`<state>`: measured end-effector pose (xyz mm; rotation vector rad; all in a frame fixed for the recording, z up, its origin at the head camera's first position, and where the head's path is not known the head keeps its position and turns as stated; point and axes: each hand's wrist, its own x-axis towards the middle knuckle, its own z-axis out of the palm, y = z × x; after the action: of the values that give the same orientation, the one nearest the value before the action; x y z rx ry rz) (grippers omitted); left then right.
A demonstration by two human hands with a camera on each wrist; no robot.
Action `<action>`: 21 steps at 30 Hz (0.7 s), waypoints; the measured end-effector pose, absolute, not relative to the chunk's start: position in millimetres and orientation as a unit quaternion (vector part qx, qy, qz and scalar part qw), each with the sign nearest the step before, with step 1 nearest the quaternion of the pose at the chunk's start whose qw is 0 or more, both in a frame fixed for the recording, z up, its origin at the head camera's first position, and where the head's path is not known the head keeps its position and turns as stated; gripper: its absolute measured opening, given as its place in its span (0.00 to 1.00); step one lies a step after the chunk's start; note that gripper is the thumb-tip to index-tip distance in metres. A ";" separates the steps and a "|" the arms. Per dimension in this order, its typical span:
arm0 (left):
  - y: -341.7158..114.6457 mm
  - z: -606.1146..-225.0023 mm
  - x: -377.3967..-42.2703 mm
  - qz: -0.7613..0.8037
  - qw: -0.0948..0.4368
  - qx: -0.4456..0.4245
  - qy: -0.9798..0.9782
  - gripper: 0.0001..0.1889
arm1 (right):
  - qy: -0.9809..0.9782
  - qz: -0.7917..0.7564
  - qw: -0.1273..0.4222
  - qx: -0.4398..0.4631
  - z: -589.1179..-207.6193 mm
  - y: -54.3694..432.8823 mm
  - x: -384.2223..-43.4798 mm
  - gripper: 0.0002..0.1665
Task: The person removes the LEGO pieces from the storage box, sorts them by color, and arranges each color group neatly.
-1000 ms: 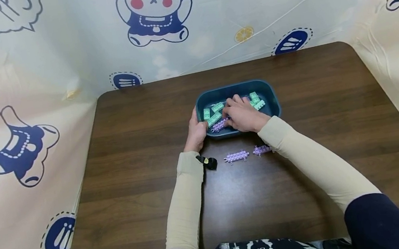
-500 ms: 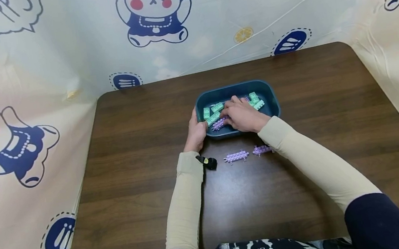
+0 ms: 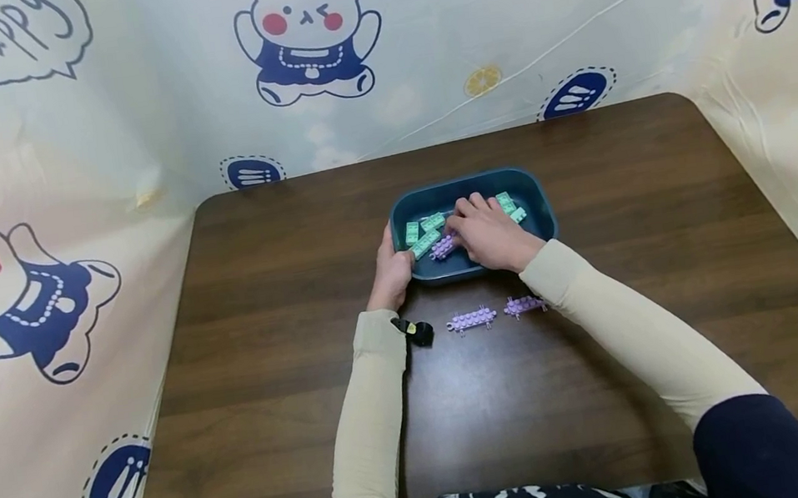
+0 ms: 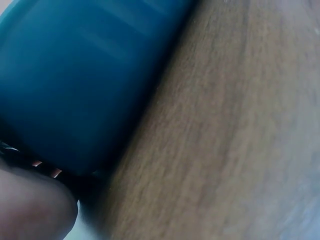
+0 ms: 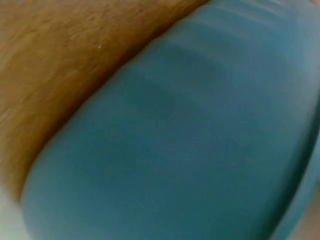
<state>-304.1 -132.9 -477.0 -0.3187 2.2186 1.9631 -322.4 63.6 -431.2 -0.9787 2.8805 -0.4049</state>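
Note:
A dark teal tray [image 3: 451, 275] holds several mint-green building bricks [image 3: 425, 244] and a purple building brick [image 3: 442, 248] with small side pegs. My left hand [image 3: 390, 274] grips the tray's left end, thumb over the rim. Inside the tray, my right hand [image 3: 492, 237] pinches the purple brick's right end between thumb and fingers; its fingertips are partly hidden behind the hand. The tray's outer wall [image 4: 90, 85] fills much of the left wrist view, with a blurred digit [image 4: 35, 207] at the lower left. The right wrist view shows mostly tray wall [image 5: 160, 140].
Two more purple bricks, one left [image 3: 472, 320] and one right [image 3: 523, 305], lie on the brown wooden table [image 3: 297, 397] in front of the tray. The right one is partly overlapped by the right sleeve. A black wrist device [image 3: 419, 332] sits at the left cuff.
The purple brick has shifted slightly right inside the tray along with my right fingers. My left hand keeps its grip. The whole head view has tilted slightly upward.

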 end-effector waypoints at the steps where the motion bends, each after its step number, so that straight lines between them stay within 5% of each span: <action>1: -132.6 -477.7 -303.9 0.657 0.081 -0.107 0.742 0.45 | 0.938 -0.136 0.036 -0.316 -430.6 65.7 -321.3 0.15; 21: -132.2 -479.3 -303.7 0.654 0.069 -0.098 0.746 0.46 | 0.934 -0.225 0.038 -0.274 -431.4 100.1 -310.5 0.17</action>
<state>-303.7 -132.2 -479.3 -0.2950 2.2471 1.9702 -310.5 100.1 -431.4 -0.8418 2.8655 -0.6889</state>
